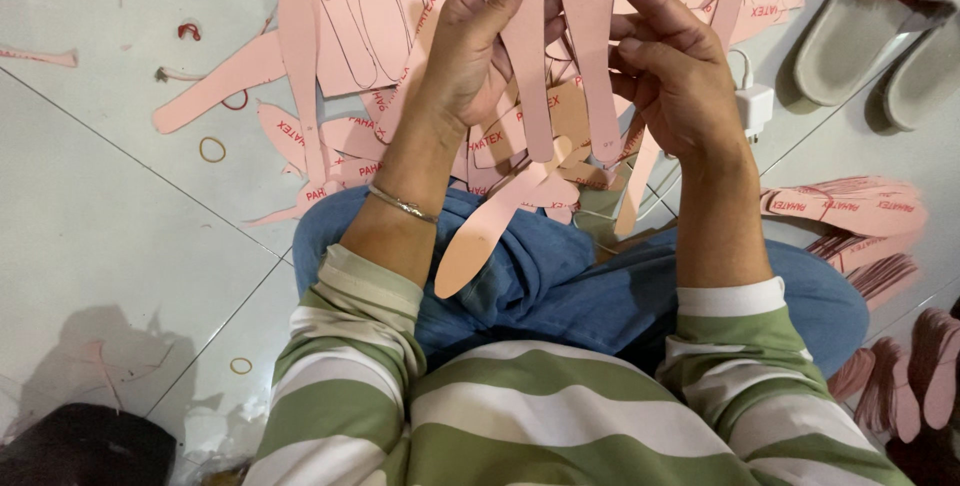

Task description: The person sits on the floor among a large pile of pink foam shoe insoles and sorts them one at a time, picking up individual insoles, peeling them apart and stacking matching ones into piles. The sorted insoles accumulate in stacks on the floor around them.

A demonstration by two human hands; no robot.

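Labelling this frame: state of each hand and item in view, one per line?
left hand: closed on pink strips, held upright
right hand: gripping the same strips
loose pink cutouts: scattered flat on floor
bundled stacks: lying on floor
rubber band: loose on tile
slippers: off, on floor

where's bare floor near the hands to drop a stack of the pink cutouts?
Bare tile lies left of the knee, between the yellow rubber band and the dark bag. A narrower patch lies between the white charger and the slippers. It is crowded ahead under both hands among loose pink cutouts, and at right by bundled stacks.
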